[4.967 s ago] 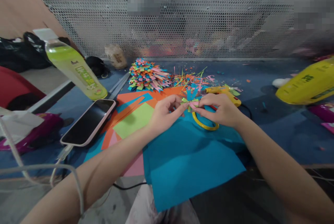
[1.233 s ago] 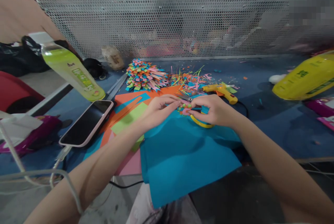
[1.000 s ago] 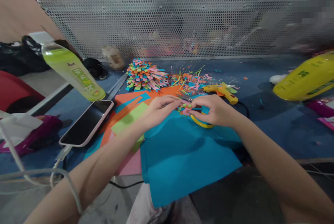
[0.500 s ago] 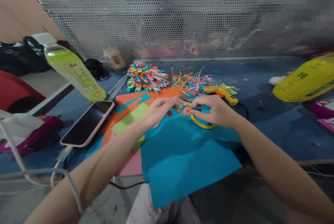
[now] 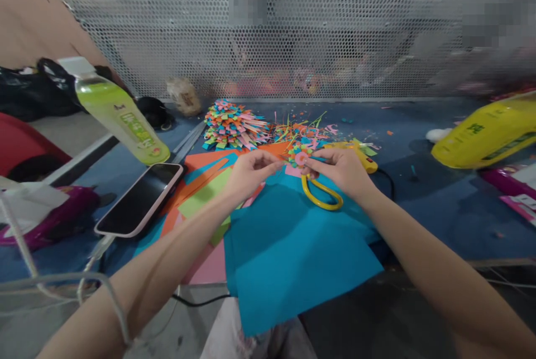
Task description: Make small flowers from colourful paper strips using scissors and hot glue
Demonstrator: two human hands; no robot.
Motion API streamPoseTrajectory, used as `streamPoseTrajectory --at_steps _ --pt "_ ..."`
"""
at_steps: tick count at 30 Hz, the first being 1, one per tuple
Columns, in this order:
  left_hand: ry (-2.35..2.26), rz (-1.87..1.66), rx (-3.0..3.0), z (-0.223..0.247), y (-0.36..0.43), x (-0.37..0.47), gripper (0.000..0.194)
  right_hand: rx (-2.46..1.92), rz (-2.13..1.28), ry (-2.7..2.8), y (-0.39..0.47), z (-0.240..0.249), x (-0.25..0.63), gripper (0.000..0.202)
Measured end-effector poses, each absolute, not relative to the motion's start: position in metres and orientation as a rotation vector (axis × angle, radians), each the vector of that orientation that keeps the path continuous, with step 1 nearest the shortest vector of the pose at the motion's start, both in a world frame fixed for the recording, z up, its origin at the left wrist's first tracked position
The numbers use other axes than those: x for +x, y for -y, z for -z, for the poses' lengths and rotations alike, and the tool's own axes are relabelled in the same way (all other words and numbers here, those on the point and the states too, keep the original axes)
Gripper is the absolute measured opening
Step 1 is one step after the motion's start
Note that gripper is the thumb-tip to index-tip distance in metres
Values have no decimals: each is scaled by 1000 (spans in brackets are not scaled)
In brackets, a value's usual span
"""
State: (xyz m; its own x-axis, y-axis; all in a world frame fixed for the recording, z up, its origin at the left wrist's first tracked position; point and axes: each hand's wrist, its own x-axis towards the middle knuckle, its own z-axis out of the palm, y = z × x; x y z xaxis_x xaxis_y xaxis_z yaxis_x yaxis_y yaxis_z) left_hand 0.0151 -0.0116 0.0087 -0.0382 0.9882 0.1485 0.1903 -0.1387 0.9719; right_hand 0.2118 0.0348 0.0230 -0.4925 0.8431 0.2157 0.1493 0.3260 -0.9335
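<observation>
Between my hands is a small paper flower (image 5: 300,158) with a round pink centre and a fringe of green, orange and blue. My right hand (image 5: 343,172) pinches its right side between thumb and fingers. On the opposite side, my left hand (image 5: 255,172) has thumb and forefinger pressed together at the fringe; the exact grip is partly hidden. Below my right hand lie scissors with yellow handles (image 5: 322,204), resting on a large blue paper sheet (image 5: 301,258) that hangs over the table edge.
Behind are a pile of fringed paper pieces (image 5: 234,125), paper scraps (image 5: 299,133) and a yellow glue gun (image 5: 369,159). At left stand a green drink bottle (image 5: 123,116) and a cabled phone (image 5: 140,200). A yellow bottle (image 5: 481,133) is at right, before a perforated metal panel (image 5: 201,41).
Both hands have risen slightly with the paper flower, and its pink centre shows more fully now. My left hand's fingers have shifted at the fringe. More of the scissors' handles shows.
</observation>
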Motion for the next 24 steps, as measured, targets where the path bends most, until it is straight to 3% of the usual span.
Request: streamPoseTrajectory --at_steps 16,21,24 --pt "-1305 -1150 1594 1 11 21 28 -848 -1256 2024 -37 -11 208 27" --pt "-1308 -1154 1603 -4 13 19 27 -907 -953 2107 -37 -16 211 31" --pt "-1368 -1218 1700 -10 17 21 25 -862 -655 2084 -35 -18 213 21"
